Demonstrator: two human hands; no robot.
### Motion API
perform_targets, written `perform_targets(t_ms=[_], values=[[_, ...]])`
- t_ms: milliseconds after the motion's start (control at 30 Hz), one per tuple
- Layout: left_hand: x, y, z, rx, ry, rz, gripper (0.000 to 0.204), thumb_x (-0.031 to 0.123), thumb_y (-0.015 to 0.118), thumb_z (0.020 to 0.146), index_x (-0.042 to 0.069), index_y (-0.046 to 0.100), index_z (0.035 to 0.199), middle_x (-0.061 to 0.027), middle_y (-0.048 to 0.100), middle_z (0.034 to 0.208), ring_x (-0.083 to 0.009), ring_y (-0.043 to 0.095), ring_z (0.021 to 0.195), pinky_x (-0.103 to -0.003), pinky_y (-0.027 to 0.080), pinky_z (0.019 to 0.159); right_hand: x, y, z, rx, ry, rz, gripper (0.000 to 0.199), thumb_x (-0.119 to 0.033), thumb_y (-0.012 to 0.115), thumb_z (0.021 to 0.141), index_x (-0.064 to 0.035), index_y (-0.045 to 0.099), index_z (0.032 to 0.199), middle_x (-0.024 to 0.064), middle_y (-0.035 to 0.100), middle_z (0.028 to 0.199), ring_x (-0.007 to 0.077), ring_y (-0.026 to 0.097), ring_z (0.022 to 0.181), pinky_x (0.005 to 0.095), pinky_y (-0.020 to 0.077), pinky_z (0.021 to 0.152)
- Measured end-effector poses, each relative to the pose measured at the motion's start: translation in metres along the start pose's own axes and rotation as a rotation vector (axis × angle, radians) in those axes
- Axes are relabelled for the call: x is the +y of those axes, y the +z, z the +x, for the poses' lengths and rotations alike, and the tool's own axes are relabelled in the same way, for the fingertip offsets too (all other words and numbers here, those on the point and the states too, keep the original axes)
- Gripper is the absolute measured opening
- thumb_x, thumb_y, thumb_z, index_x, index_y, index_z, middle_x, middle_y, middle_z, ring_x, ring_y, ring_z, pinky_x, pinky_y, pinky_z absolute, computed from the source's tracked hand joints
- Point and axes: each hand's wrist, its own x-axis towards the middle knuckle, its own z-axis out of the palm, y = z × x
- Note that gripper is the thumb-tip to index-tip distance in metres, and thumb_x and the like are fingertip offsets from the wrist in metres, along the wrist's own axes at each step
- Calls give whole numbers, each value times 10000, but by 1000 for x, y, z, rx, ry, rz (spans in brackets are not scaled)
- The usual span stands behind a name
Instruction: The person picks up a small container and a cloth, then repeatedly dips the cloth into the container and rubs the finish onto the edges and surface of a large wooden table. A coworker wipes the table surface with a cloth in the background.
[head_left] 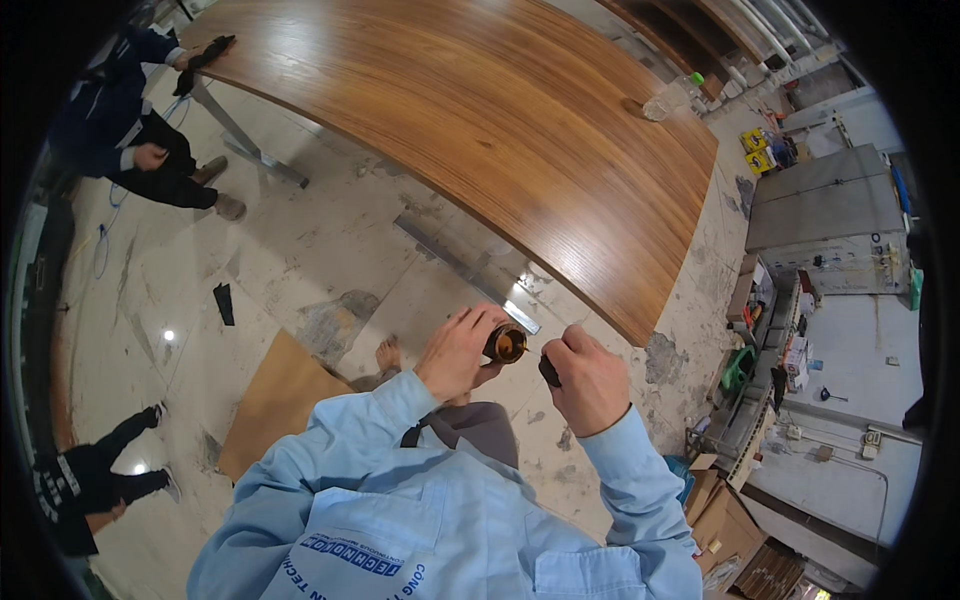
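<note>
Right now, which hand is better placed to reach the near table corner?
Probably the right hand: it is closer to the near table corner, though it grips a dark piece. The left hand sits farther off, holding the open jar.

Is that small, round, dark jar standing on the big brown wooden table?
No, the left hand holds the jar outside the near edge of the brown wooden table.

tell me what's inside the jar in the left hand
Orange-brown material shows through the open mouth of the dark jar; the deeper inside is hidden by its wall.
</note>
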Motion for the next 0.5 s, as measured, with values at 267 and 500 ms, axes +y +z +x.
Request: perform_targets(t_ms=[267,500], values=[[2,0,13,-49,27,-64,674,90,887,722,85,541,1300,-119,589,1286,-376,593,1174,-478,522,981,-3,11,21,-64,26,-12,202,-29,763,770,-85,692,952,92,629,939,333,696,882,444,576,719],[-6,1,14,-28,54,-117,640,57,872,728,83,566,1289,-108,611,1263,-379,605,1159,-464,523,970,-11,5,11,-57,118,-16,216,-33,767,776,-77,690,973,100,622,944,340,689,888,454,571,729]])
